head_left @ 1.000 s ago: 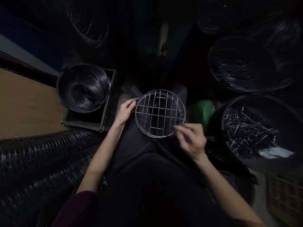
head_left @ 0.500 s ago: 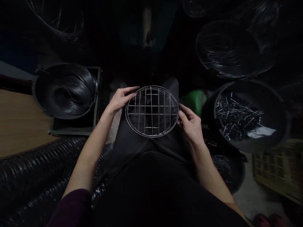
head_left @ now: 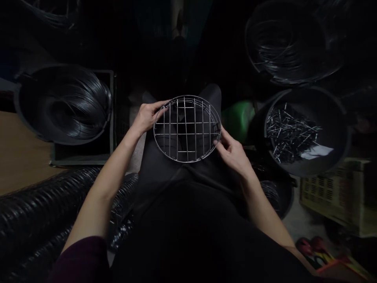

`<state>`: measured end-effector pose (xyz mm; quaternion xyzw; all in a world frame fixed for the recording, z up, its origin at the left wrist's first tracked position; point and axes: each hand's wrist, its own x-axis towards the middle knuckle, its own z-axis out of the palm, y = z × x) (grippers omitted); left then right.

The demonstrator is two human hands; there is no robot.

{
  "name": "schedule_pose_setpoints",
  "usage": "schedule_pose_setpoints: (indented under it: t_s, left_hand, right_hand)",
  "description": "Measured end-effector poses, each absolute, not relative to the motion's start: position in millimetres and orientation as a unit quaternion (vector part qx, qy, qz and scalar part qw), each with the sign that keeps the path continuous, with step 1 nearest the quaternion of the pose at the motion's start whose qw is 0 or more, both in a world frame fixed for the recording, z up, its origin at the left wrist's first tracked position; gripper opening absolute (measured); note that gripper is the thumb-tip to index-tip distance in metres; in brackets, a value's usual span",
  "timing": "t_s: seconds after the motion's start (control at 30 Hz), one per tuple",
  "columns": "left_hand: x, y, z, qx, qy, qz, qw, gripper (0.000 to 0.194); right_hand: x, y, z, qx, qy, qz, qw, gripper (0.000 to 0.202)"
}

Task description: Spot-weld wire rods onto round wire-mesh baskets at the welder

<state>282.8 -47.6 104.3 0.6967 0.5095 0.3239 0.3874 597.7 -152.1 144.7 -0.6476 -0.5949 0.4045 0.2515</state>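
Note:
A round wire rack [head_left: 186,133] with a grid of crossing metal rods is held above my lap. Its rim looks like more than one wire ring, one over the other. At the upper left of the rim, my left hand [head_left: 149,116] grips the edge, with thumb and fingers around it. On the right side my right hand [head_left: 231,151] pinches the rim, thumb on top and fingers partly hidden at the outside. Dark trousers [head_left: 165,169] show through the grid.
To the left, a basin [head_left: 22,110] holds coiled wire [head_left: 79,106] above a crate. Dark stacked wire rings [head_left: 44,204] lie lower left. On the right stand a bucket of short metal rods [head_left: 291,133], another wire coil [head_left: 277,59], a green object [head_left: 238,118] and a yellow crate [head_left: 332,196].
The rack has shifted slightly up in view and tilted a little. My right thumb sits further over its rim. The surroundings at both sides have shifted left and mostly up as the view moved.

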Motion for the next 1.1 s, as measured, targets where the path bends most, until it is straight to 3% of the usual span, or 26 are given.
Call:
schedule_pose_setpoints:
  t_s: [0.17,0.3,0.43,0.53,0.63,0.73,0.93,1.1]
  left_hand:
    - [288,-51,88,0.689,0.498,0.368,0.378,0.046]
    - [289,-52,82,0.679,0.505,0.368,0.386,0.038]
    - [290,-54,78,0.656,0.523,0.37,0.399,0.033]
    - [291,-54,75,0.659,0.527,0.365,0.394,0.033]
    - [292,-53,72,0.681,0.522,0.351,0.375,0.035]
    - [293,-53,68,0.675,0.524,0.353,0.38,0.038]
    - [294,-52,69,0.629,0.57,0.323,0.419,0.042]
    - [293,-57,93,0.658,0.519,0.378,0.393,0.052]
  right_hand:
    - [591,-164,129,-0.66,-0.581,0.381,0.287,0.062]
    - [579,-184,123,-0.711,-0.57,0.244,0.332,0.05]
    - [572,-208,130,-0.699,-0.641,0.158,0.276,0.048]
    - [566,-223,138,-0.665,-0.699,0.173,0.197,0.061]
    - [555,-231,141,-0.689,-0.684,0.203,0.129,0.093]
    - [544,-231,133,-0.73,-0.631,0.233,0.12,0.113]
    - [535,-228,109,-0.715,-0.603,0.286,0.209,0.114]
    - [527,-229,116,-0.731,-0.58,0.282,0.223,0.112]
